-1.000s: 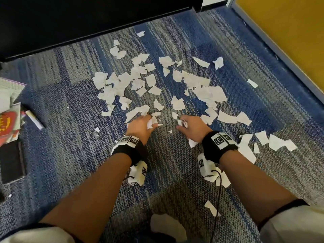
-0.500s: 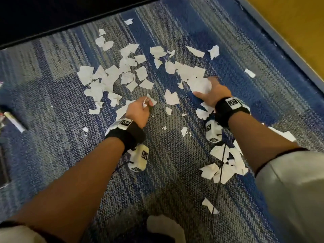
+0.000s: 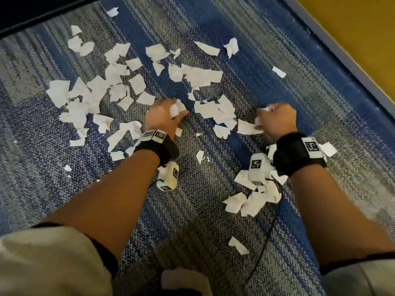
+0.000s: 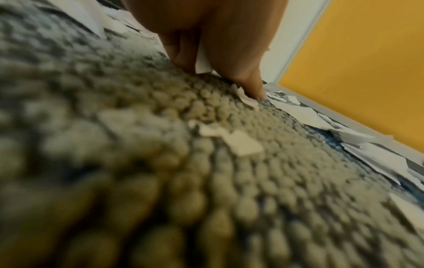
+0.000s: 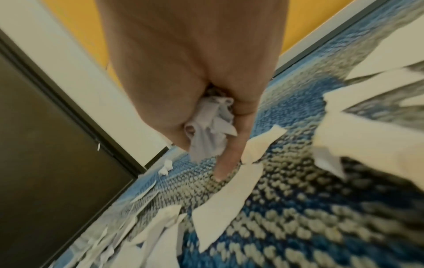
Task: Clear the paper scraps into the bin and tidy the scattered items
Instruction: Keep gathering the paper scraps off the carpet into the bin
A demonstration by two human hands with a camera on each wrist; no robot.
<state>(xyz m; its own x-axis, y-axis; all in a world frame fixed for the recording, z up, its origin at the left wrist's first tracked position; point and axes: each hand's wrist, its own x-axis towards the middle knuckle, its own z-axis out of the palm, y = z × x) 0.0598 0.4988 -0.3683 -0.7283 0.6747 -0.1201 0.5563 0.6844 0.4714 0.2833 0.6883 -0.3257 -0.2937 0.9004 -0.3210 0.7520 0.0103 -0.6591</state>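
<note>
Paper scraps mostly still on carpet, thickest toward far-left edge. Right hand pulled back from far pile, now fisted round crumpled wad. Left hand moved forward, fingers curled on scraps. Gathering advancing; bin not in view.

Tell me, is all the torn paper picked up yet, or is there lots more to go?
Lots more. Done: nothing shows as binned, and no bin is in view. In hand: the left hand and right hand each grip crumpled paper scraps. Left: many loose scraps still lie across the carpet, some beside the right wrist.
</note>
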